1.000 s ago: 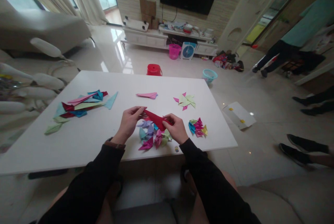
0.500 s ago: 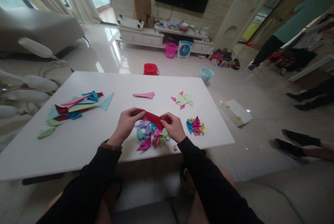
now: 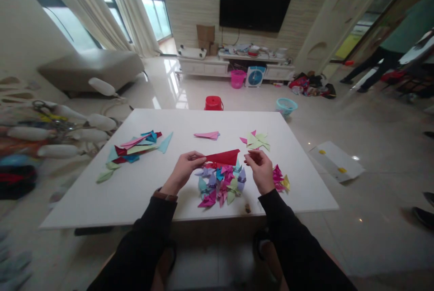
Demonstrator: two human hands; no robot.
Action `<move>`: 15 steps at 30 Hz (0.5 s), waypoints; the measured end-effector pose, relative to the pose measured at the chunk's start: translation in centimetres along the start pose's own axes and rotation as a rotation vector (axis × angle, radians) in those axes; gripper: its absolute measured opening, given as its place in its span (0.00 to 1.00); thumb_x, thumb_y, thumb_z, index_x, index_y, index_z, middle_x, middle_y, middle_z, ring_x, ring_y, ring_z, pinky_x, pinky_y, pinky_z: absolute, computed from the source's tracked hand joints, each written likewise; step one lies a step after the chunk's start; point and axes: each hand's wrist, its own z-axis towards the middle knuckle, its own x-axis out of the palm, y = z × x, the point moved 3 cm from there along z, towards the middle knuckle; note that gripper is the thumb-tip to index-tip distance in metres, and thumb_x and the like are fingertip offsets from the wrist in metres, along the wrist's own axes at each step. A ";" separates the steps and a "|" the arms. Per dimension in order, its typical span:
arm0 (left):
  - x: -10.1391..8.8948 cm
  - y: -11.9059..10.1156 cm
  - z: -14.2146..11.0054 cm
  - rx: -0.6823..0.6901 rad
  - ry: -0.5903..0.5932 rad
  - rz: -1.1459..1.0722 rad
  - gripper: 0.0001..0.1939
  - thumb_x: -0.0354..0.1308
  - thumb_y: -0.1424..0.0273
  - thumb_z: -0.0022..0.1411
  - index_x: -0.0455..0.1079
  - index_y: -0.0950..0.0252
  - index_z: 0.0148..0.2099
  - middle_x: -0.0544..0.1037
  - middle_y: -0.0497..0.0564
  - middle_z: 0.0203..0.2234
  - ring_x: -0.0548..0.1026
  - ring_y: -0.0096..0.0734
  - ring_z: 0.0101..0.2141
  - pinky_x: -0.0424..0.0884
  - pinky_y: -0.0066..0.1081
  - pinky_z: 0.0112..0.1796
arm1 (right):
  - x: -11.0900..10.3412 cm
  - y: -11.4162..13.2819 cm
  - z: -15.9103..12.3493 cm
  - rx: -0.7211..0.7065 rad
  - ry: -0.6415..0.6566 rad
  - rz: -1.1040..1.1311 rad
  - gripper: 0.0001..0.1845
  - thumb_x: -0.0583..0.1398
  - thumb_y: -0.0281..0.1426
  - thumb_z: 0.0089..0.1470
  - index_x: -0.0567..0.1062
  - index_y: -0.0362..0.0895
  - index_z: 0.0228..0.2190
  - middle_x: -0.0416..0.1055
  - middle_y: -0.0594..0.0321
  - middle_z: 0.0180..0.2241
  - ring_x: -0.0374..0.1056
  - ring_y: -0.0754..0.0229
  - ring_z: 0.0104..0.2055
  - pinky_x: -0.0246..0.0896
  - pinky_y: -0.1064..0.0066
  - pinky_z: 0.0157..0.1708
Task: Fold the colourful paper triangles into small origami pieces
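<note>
Just beyond the pile of folded papers (image 3: 223, 186) on the tabletop (image 3: 152, 198), the left hand (image 3: 185, 169) pinches a red paper (image 3: 224, 158) while the right hand (image 3: 261, 171), loosely open, hangs beside it, in what looks like folding, where another crease calls for both.

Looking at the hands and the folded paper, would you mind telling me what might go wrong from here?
The left hand alone holds the red paper, by its narrow end, so it might sag or slip.
If dropped, it could jostle the central pile of folded pieces, which lies close by.
The right hand, apart from the red paper, might nudge the magenta and yellow pieces beside its wrist.
</note>
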 end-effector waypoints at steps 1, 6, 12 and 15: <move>-0.2 0.0 0.0 -0.019 -0.010 -0.029 0.18 0.77 0.65 0.40 0.75 0.68 0.31 0.79 0.51 0.23 0.77 0.29 0.26 0.72 0.29 0.33 | 0.0 -0.1 0.0 0.033 -0.011 0.033 0.20 0.69 0.42 0.49 0.74 0.45 0.41 0.76 0.61 0.35 0.73 0.59 0.33 0.68 0.67 0.33; 0.1 0.1 -0.7 -0.108 0.051 -0.073 0.17 0.77 0.67 0.40 0.75 0.68 0.30 0.79 0.52 0.22 0.77 0.28 0.26 0.70 0.27 0.31 | 1.3 -0.5 -0.6 0.172 0.101 0.087 0.25 0.69 0.46 0.47 0.76 0.45 0.42 0.76 0.62 0.35 0.73 0.59 0.32 0.68 0.68 0.30; 0.2 -0.4 -1.3 -0.104 0.152 0.010 0.15 0.76 0.67 0.44 0.77 0.69 0.31 0.79 0.52 0.23 0.77 0.29 0.27 0.71 0.28 0.32 | 2.5 -0.3 -1.2 0.080 0.165 0.016 0.13 0.71 0.39 0.45 0.80 0.43 0.29 0.78 0.63 0.27 0.72 0.59 0.30 0.67 0.67 0.34; 0.0 -0.6 -1.5 -0.083 0.218 0.115 0.15 0.74 0.65 0.48 0.80 0.68 0.37 0.81 0.54 0.27 0.78 0.32 0.29 0.73 0.31 0.34 | 2.4 -0.2 -1.2 0.053 0.181 -0.015 0.11 0.70 0.38 0.46 0.81 0.44 0.30 0.79 0.62 0.29 0.73 0.57 0.33 0.68 0.65 0.37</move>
